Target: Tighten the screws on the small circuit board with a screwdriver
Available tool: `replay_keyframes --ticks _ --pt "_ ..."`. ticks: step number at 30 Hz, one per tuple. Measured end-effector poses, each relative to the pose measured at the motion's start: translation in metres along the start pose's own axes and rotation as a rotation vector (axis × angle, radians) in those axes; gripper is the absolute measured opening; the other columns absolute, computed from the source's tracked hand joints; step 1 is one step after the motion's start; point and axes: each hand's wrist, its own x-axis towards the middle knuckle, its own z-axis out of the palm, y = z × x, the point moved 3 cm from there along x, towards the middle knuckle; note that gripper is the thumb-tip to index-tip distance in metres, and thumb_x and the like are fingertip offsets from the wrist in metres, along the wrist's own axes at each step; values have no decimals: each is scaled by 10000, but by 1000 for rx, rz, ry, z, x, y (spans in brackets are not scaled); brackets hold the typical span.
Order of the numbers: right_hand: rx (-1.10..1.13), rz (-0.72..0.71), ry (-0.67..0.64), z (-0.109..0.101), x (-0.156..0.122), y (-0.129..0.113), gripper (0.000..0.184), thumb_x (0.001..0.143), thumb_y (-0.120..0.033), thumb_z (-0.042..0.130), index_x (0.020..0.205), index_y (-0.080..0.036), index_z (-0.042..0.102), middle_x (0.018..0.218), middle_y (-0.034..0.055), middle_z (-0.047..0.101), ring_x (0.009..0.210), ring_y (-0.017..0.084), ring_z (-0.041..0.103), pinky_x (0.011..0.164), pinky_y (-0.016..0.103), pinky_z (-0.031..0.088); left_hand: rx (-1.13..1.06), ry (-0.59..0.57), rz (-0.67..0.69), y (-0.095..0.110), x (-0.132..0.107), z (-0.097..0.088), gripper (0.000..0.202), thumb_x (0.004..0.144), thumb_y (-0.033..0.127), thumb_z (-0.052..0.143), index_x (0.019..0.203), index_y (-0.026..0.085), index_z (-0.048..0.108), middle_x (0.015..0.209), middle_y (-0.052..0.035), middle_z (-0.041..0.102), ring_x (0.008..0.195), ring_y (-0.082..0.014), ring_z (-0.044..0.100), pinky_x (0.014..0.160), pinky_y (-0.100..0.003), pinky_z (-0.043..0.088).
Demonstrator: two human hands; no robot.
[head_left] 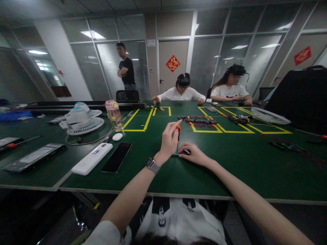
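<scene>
Upright over the table stands a screwdriver (179,133) with an orange and black handle, gripped by my left hand (169,139). Its thin shaft points down at a small green circuit board (176,154) on the tabletop. My right hand (193,154) lies low beside it, fingers closed on the board's right side. Something dark shows under those fingers, too hidden to name. A bundle of small boards with red and blue wires (200,121) lies just beyond my hands.
Left of my hands lie a black phone (117,157), a white power bank (92,158), a white earbud case (117,136) and a pink-lidded bottle (114,115). White fans (85,125) stand further left. More wired boards (291,145) lie right. Two people sit opposite; another stands behind.
</scene>
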Motion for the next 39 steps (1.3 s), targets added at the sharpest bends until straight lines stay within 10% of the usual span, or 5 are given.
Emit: replay_keyframes --ticks 12,39 --pt "-10 14 0 -1 0 -2 79 803 -243 664 819 -171 693 871 65 655 836 202 611 787 333 480 132 85 21 7 1 -1 229 842 244 626 1068 216 653 860 -13 514 789 -121 523 766 -238 458" --pt "7 9 3 0 0 -1 62 793 -233 670 805 -176 690 878 63 655 834 195 615 799 328 479 49 40 -2 3 1 -2 317 949 173 388 1198 202 582 1036 -58 554 970 -142 547 877 -268 439"
